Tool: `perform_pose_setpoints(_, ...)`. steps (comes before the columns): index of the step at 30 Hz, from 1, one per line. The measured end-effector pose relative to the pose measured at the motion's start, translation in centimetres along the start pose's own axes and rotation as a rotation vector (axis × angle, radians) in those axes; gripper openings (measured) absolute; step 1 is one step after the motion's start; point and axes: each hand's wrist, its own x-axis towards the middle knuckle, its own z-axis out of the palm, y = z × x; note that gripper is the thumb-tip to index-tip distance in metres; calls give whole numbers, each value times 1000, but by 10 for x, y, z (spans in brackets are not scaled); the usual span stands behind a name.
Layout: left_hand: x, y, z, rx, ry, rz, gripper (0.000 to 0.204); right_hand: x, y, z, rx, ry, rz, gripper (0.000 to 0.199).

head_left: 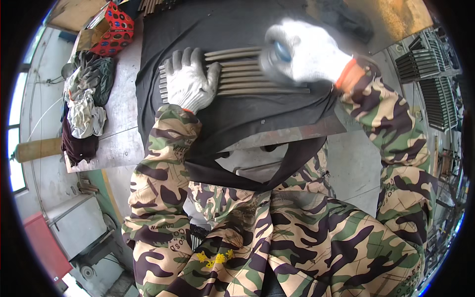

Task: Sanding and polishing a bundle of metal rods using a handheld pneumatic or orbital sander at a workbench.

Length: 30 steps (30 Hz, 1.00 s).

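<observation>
A row of several thin metal rods (242,74) lies side by side on a black cloth (232,116), running left to right. Flat across their left part rests my left hand (190,81), in a white glove with grey fingers, fingers spread. Rod ends show just left of it. Over the right part of the rods, my right hand (309,52), also gloved in white, is closed around a dark object with a blue part (282,51). Motion smears this object, so its kind cannot be told. Behind it, the far rods are partly hidden.
Gloves and rags (86,111) are heaped at the table's left, near a red patterned box (114,29). More rods (153,5) lie at the far edge. Racks of stacked metal bars (430,84) stand at right. A brown board (396,20) is at the far right.
</observation>
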Motion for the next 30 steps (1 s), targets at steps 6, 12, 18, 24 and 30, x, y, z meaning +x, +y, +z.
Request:
perform_pose_setpoints(6, 17, 2, 5, 3, -53, -68, 61, 20, -3, -1, -25, -38, 95, 37)
perform_pose_setpoints(12, 3, 10, -2, -93, 63, 39, 45, 17, -2, 4, -16, 20, 44, 39)
perform_pose_setpoints(18, -5, -3, 6, -32, 155, -3, 59, 10, -23, 4, 15, 58, -103, 38)
perform_pose_setpoints(24, -12, -30, -7, -104, 86, -6, 59, 11, -34, 7, 56, 82, -50, 32)
perform_pose_setpoints(30, 1, -25, -1, -84, 75, -129, 59, 42, -44, 11, 52, 57, -58, 35)
